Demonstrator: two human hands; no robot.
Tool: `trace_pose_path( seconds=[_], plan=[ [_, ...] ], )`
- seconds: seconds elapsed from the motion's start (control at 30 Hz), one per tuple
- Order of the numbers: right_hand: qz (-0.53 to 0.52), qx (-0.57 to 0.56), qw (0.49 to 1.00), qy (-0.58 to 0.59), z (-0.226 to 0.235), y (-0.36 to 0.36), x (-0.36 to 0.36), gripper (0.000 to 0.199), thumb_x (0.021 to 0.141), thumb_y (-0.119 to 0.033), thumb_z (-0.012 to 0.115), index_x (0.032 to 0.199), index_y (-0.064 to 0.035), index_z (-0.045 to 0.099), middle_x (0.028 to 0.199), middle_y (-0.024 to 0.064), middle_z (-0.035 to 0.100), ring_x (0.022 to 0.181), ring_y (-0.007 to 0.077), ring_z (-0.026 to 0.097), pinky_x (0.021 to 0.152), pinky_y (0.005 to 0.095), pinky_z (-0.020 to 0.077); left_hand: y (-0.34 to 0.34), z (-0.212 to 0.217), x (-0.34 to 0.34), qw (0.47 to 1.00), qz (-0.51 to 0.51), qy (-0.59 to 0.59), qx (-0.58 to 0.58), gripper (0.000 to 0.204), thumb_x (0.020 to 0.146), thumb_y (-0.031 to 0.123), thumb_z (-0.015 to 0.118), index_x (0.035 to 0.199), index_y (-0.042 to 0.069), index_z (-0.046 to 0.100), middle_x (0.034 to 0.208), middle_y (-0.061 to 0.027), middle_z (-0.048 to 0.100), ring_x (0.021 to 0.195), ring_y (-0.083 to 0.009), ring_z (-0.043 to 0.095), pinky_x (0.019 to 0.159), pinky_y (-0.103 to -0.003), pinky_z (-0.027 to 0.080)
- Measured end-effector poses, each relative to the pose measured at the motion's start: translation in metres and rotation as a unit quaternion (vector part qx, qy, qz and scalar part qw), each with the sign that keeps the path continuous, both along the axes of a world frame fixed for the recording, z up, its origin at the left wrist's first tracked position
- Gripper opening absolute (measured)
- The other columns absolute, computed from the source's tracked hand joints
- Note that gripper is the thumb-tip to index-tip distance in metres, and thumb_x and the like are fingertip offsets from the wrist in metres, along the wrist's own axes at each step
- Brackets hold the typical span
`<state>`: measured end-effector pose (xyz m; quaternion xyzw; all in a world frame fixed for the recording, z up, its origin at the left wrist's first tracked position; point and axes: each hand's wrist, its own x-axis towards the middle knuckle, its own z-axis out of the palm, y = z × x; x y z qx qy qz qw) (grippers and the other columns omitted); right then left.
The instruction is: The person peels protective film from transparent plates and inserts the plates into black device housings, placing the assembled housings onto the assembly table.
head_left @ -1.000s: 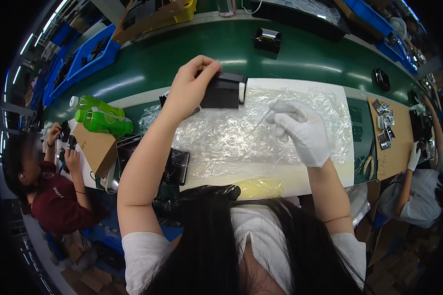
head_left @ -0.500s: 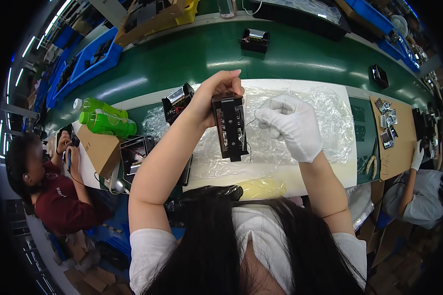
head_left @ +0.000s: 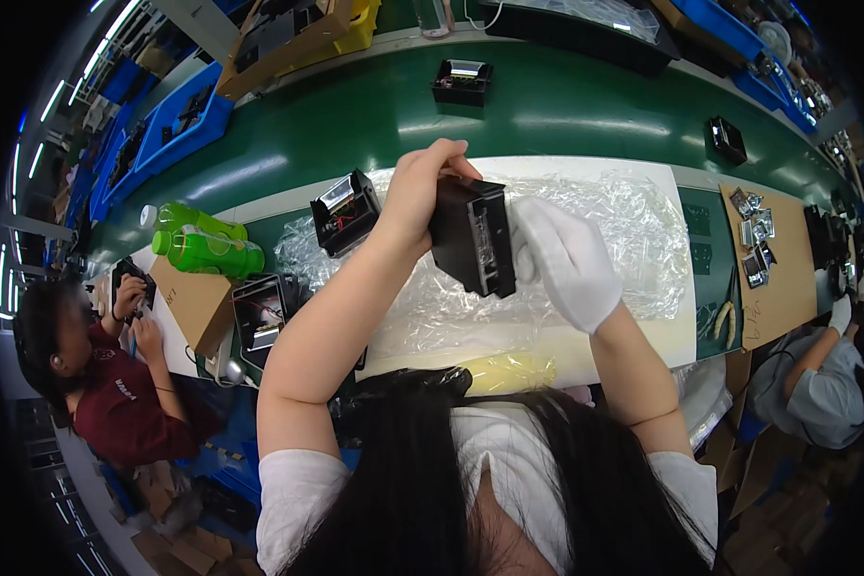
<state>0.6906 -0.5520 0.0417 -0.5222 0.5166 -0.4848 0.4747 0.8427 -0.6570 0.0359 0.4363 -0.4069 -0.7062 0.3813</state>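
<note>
So both hands are up off the table, holding a black box-shaped part (head_left: 470, 235) between them, raised over a sheet of clear bubble wrap (head_left: 586, 206) spread on the white mat (head_left: 677, 331). The bare left hand (head_left: 418, 192) has its grip closed around the part's upper left edge, fingers curled over the top. The right hand (head_left: 566, 259), in a white glove, is pressed against the part's right side; I can't tell how tightly that grip is closed since the glove hides the fingers behind the part. The part is tilted, with its open face showing some metal bits inside.

Left of the hands, another black part (head_left: 346, 211) with a shiny window sits on the edge of the wrap, well apart from the held one. A third open black part (head_left: 259, 317) lies lower left, near a brown cardboard box (head_left: 197, 302). Two green bottles (head_left: 206, 245) lie on their sides just above the cardboard.

Behind it all runs a green conveyor belt (head_left: 566, 110) with one black part (head_left: 461, 82) up top and another (head_left: 727, 139) off to the right. Blue bins (head_left: 178, 125) sit at far left. A person in a dark red shirt (head_left: 115, 394) works on the left, and another in grey (head_left: 816, 384) sits at the right by a brown board (head_left: 787, 278) with small metal pieces.
</note>
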Motion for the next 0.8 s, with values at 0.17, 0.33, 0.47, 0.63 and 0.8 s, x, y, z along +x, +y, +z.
trace_pose_path(
  seconds=[0.17, 0.33, 0.47, 0.63, 0.8],
  plan=[
    [-0.113, -0.102, 0.894, 0.422, -0.012, 0.001, -0.003, 0.042, 0.092, -0.038, 0.061, 0.109, 0.0006, 0.062, 0.069, 0.0067, 0.065, 0.054, 0.0203, 0.062, 0.054, 0.0288, 0.0496, -0.028, -0.005, -0.033, 0.956, -0.017, -0.145, -0.254, 0.034, 0.089, 0.026, 0.054, 0.065, 0.003, 0.063, 0.063, -0.0032, 0.059, 0.059, -0.0134, 0.051, 0.059, -0.024, 0.038],
    [-0.154, -0.02, 0.928, 0.34, 0.003, -0.004, -0.061, 0.047, 0.086, -0.034, 0.068, 0.118, -0.0026, 0.057, 0.097, 0.0167, 0.067, 0.079, 0.0273, 0.066, 0.075, 0.0364, 0.053, -0.054, 0.004, -0.074, 0.819, -0.006, -0.189, -0.542, 0.019, 0.093, 0.021, 0.058, 0.092, 0.003, 0.065, 0.073, -0.004, 0.063, 0.061, -0.0152, 0.051, 0.063, -0.026, 0.042],
    [0.021, -0.054, 0.9, 0.431, -0.017, 0.021, -0.087, 0.052, 0.076, -0.027, 0.077, 0.119, -0.0035, 0.06, 0.102, 0.0148, 0.064, 0.085, 0.0265, 0.061, 0.079, 0.0348, 0.0505, -0.057, -0.022, -0.075, 0.737, -0.102, -0.265, -0.613, 0.02, 0.093, 0.022, 0.056, 0.096, 0.003, 0.063, 0.081, -0.0066, 0.067, 0.066, -0.0207, 0.058, 0.067, -0.032, 0.047],
    [0.06, 0.003, 0.849, 0.525, -0.029, 0.018, -0.075, 0.057, 0.072, -0.022, 0.078, 0.123, -0.0076, 0.058, 0.107, 0.0147, 0.062, 0.086, 0.0288, 0.062, 0.081, 0.037, 0.0508, -0.027, -0.033, -0.078, 0.7, -0.399, -0.376, -0.458, 0.016, 0.095, 0.016, 0.053, 0.103, 0.006, 0.062, 0.101, -0.0073, 0.065, 0.084, -0.0211, 0.061, 0.075, -0.032, 0.049],
    [0.053, 0.006, 0.863, 0.503, -0.029, 0.021, -0.072, 0.052, 0.065, -0.011, 0.079, 0.114, -0.008, 0.063, 0.102, 0.0126, 0.063, 0.083, 0.0298, 0.062, 0.079, 0.0371, 0.0509, -0.022, -0.069, -0.065, 0.676, -0.371, -0.338, -0.54, 0.018, 0.096, 0.015, 0.049, 0.101, 0.006, 0.063, 0.099, -0.0076, 0.066, 0.088, -0.0257, 0.063, 0.081, -0.036, 0.051]
  ],
)
